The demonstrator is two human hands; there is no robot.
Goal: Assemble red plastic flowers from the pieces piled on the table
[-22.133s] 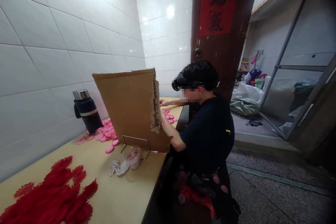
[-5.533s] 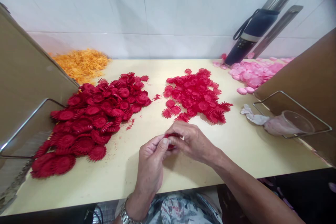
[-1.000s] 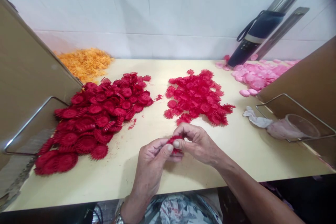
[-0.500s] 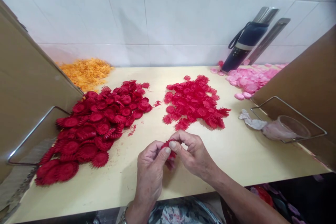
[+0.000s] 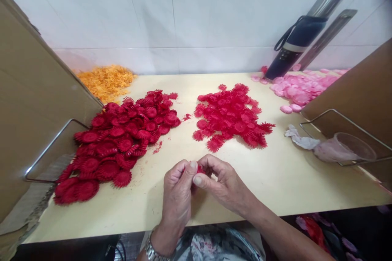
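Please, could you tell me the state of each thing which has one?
Red piece, held, mostly hidden
Left hand, pinching it
Right hand, pinching it
Dark red pile, heaped
Bright red pile, spread loosely
Orange pile, heaped
Pink pile, spread loosely
Bottle, capped
Tissue, crumpled
Clear cup, open
Cardboard sheets, standing
Watch, worn

Before me spreads a pale yellow table [image 5: 281,175]; behind the table I face a wall [image 5: 199,12] of glossy white tiles, crossed by a faint shadow [image 5: 154,28]; brown cardboard panels stand at the table's left [image 5: 36,98] and right [image 5: 361,98].
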